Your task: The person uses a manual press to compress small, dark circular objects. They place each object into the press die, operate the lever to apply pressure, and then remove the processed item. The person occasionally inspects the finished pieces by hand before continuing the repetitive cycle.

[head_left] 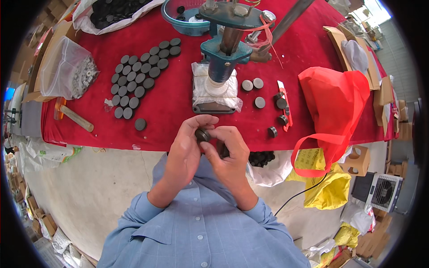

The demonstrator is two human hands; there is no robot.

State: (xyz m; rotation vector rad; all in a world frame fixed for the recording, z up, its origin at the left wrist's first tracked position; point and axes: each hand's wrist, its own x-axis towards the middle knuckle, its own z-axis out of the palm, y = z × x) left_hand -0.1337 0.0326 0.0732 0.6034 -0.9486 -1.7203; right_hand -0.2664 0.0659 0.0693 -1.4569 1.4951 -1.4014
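A small black round cap (202,135) is held up in front of my body, just off the table's near edge. The thumb and fingers of my right hand (231,149) pinch it. My left hand (184,145) supports it from the other side, with its fingers stretched past the cap. Another dark piece shows partly in my right palm, too covered to make out. Just beyond my hands stands a teal hand press (219,58), its base (215,98) wrapped in clear plastic. Many grey-topped black discs (134,76) lie in rows left of the press.
Right of the press are loose discs (259,102), a red utility knife (285,105) and a red cloth bag (330,98). At left lie a hammer (76,117) and a clear bag of small metal parts (85,76). A teal basin (185,27) stands behind.
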